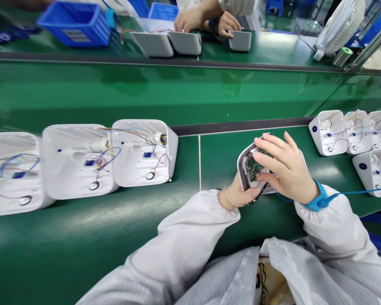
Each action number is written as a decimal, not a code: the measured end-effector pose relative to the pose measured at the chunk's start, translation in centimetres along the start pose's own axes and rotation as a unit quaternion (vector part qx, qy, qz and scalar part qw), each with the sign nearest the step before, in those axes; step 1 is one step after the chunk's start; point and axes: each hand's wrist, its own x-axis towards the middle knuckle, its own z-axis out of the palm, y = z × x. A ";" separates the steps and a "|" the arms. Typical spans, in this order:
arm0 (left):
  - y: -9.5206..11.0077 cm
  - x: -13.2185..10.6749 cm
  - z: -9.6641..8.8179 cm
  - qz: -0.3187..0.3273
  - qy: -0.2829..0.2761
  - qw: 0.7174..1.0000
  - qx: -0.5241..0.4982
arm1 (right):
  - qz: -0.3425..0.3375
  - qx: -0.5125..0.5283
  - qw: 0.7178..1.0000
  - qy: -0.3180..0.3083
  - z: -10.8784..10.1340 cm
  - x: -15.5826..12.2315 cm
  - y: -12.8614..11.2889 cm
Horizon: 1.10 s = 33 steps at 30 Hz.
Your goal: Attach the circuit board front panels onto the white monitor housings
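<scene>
My left hand [238, 192] is closed around the lower left edge of a grey-rimmed cover [241, 163], tilted above the bench. Inside the cover shows a green circuit board [254, 168], partly hidden by fingers. My right hand [281, 167] lies over the board and the cover's upper rim, its fingers stretched and apart. Its thumb is by a black cable [263, 188] at the lower side. A white housing [302, 160] shows partly behind my right hand. A blue wrist strap [319, 199] with a cord is on my right wrist.
White housings with wires stand left [142, 165] and right [332, 133] on the green bench [184, 203]. A dark rail [241, 126] runs along its back. Across, a co-worker's hands [190, 19] touch grey housings [186, 43]. There are also a blue bin [76, 25] and a fan [339, 25].
</scene>
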 end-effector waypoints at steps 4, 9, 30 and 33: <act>0.2 -0.2 0.5 -0.002 0.023 1.000 -0.002 | 0.024 -0.006 1.000 -0.005 0.1 0.5 -0.1; -0.1 -0.3 0.6 -0.017 0.040 0.999 -0.018 | 0.099 -0.002 0.991 0.090 -2.1 -1.8 0.4; 0.8 0.7 1.9 -0.041 0.062 0.993 -0.089 | 0.352 0.186 0.912 0.097 -3.8 -6.3 -1.5; 1.3 0.8 2.1 -0.051 0.045 0.993 -0.100 | 0.326 0.239 0.903 0.148 -2.3 -4.9 -1.4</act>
